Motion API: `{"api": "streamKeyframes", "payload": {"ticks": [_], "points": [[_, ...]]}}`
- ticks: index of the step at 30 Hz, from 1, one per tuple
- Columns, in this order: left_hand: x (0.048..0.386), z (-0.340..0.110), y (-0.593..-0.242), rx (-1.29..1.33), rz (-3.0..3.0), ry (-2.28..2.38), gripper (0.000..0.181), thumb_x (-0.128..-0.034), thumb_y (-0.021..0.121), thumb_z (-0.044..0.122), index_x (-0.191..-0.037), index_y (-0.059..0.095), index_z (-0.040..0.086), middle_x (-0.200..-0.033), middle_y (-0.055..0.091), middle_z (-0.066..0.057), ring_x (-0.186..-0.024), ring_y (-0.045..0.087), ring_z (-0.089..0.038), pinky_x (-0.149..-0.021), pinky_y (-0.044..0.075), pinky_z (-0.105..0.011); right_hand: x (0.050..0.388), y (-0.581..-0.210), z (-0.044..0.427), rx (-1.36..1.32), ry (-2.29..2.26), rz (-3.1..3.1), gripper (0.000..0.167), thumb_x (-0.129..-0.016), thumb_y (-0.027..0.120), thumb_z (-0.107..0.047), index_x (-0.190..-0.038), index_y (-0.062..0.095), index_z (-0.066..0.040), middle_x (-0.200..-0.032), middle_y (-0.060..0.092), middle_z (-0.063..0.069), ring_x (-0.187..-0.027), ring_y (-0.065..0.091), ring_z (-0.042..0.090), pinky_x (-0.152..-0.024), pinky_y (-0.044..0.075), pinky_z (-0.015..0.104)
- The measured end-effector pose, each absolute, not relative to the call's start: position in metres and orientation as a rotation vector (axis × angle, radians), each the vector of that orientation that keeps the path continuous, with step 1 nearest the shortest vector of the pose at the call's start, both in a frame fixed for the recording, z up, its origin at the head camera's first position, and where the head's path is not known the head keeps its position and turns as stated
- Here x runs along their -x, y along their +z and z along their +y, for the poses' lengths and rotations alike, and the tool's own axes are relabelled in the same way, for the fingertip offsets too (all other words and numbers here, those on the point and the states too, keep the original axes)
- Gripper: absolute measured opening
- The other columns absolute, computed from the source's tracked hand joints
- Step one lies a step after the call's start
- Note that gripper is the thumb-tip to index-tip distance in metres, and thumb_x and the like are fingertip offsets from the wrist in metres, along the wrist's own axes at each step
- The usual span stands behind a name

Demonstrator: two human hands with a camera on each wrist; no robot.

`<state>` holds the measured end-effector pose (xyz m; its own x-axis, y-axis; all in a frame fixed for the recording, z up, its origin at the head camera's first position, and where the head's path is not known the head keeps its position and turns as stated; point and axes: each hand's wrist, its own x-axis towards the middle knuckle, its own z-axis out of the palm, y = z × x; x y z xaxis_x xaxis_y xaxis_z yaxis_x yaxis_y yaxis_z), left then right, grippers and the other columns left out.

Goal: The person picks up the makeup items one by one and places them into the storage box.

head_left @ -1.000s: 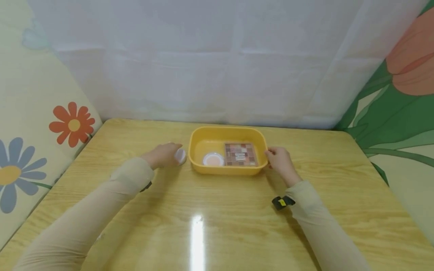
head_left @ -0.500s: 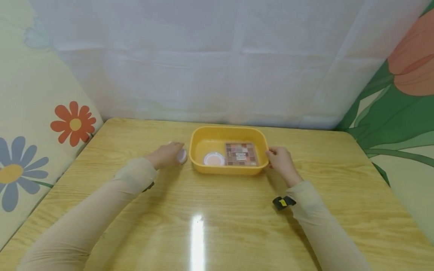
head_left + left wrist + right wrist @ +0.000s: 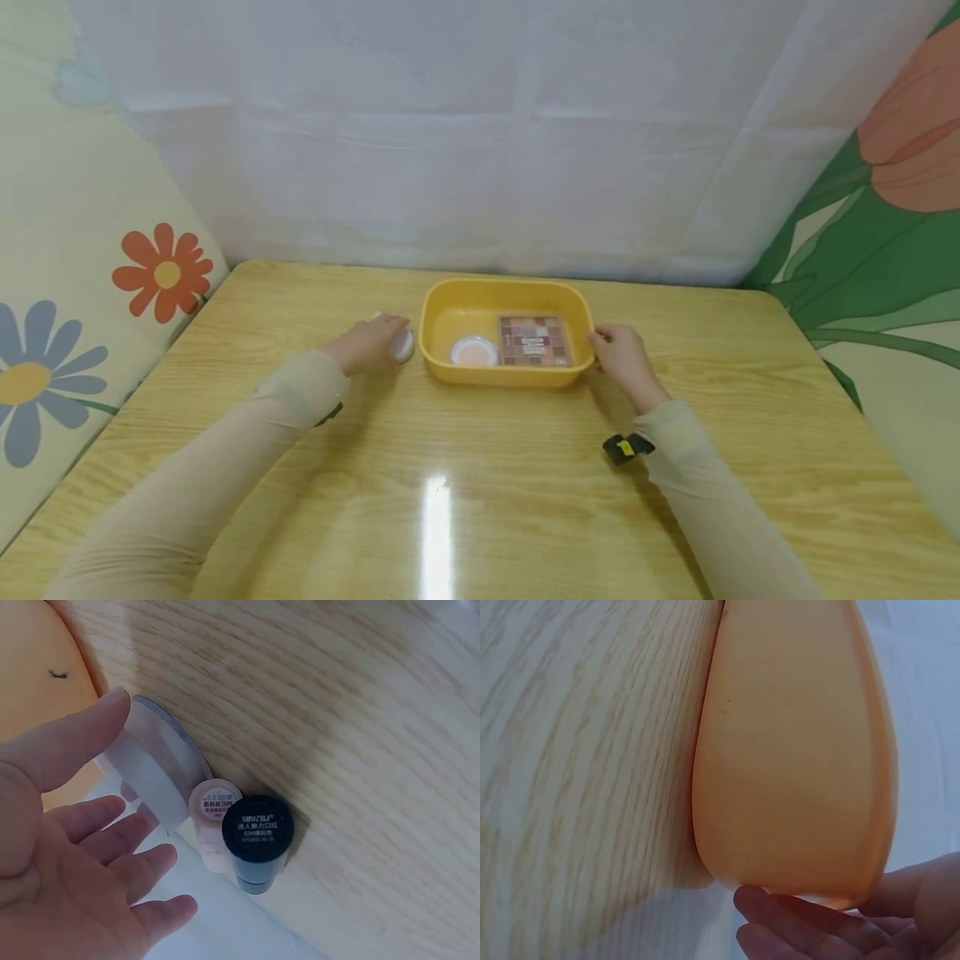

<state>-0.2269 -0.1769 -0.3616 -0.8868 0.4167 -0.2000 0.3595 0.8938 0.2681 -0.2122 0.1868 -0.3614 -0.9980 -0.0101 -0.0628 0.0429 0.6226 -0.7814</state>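
Note:
In the head view my left hand [image 3: 367, 343] is at a round white powder case [image 3: 403, 345], left of a yellow tray [image 3: 504, 377]. The left wrist view shows the thumb against the powder case [image 3: 154, 754] and the bent fingers at its other side, so I hold it between them. Next to it two lipsticks stand upright, one pink [image 3: 214, 806] and one black-capped [image 3: 259, 829]. My right hand [image 3: 621, 360] pinches the right end of the tray [image 3: 795, 757]. In the tray lie a round clear-rimmed compact [image 3: 474, 352] and a square eyeshadow palette [image 3: 534, 342].
The tray stands on a wood-grain table [image 3: 525, 500] near its back edge. A white cloth [image 3: 480, 133] hangs behind the table. Flower-painted panels [image 3: 161, 275] flank it on both sides.
My left hand and the powder case are very slightly further right, and the whole view has shifted a little. My right hand keeps its place at the tray.

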Motion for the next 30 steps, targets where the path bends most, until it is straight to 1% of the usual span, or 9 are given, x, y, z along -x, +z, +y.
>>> {"api": "streamKeyframes", "payload": {"ticks": [6,11,16,21,27,30], "points": [[0.2275,-0.1760,-0.3640,-0.586,2.819,0.313,0.067,-0.0839,0.070,0.005,-0.141,0.039,-0.009,-0.144,0.041,-0.029,-0.130,0.040,-0.047,-0.107,0.024,-0.068,0.2122,-0.3607,0.1857,-0.029,-1.332,2.770,0.035,-0.101,0.045,-0.006,-0.125,0.053,0.018,-0.090,0.062,0.024,-0.067,0.055,0.016,-0.056,0.049,0.021],[0.2286,-0.1754,-0.3655,-0.610,2.835,0.265,0.064,-0.0836,0.069,0.006,-0.140,0.043,-0.006,-0.142,0.044,-0.028,-0.128,0.043,-0.046,-0.106,0.024,-0.069,0.2125,-0.3618,0.1863,-0.024,-1.331,2.776,0.034,-0.101,0.045,-0.006,-0.123,0.054,0.018,-0.090,0.062,0.024,-0.067,0.055,0.017,-0.055,0.049,0.021],[0.2290,-0.1742,-0.3630,-0.617,2.843,0.213,0.060,-0.0853,0.067,0.007,-0.140,0.045,-0.004,-0.140,0.047,-0.026,-0.127,0.045,-0.044,-0.107,0.027,-0.066,0.2127,-0.3621,0.1871,-0.022,-1.336,2.781,0.034,-0.101,0.044,-0.006,-0.123,0.054,0.018,-0.093,0.062,0.026,-0.068,0.055,0.017,-0.056,0.050,0.022],[0.2276,-0.1723,-0.3599,-0.614,2.849,0.193,0.059,-0.0842,0.069,0.007,-0.138,0.048,-0.004,-0.137,0.050,-0.026,-0.125,0.047,-0.043,-0.106,0.032,-0.061,0.2126,-0.3619,0.1877,-0.016,-1.332,2.782,0.034,-0.101,0.044,-0.006,-0.123,0.054,0.018,-0.096,0.062,0.027,-0.069,0.057,0.019,-0.057,0.050,0.022],[0.2280,-0.1728,-0.3586,-0.578,2.831,0.258,0.062,-0.0828,0.073,0.006,-0.139,0.048,-0.003,-0.137,0.050,-0.027,-0.124,0.047,-0.044,-0.106,0.036,-0.057,0.2123,-0.3621,0.1871,-0.009,-1.347,2.770,0.035,-0.101,0.044,-0.006,-0.124,0.053,0.019,-0.100,0.062,0.030,-0.072,0.058,0.023,-0.057,0.049,0.021],[0.2294,-0.1744,-0.3574,-0.557,2.815,0.293,0.064,-0.0836,0.072,0.007,-0.141,0.046,-0.002,-0.138,0.048,-0.028,-0.125,0.047,-0.044,-0.107,0.036,-0.055,0.2124,-0.3626,0.1873,-0.009,-1.346,2.769,0.035,-0.102,0.044,-0.006,-0.125,0.053,0.018,-0.101,0.062,0.030,-0.073,0.059,0.023,-0.057,0.050,0.023]]}}
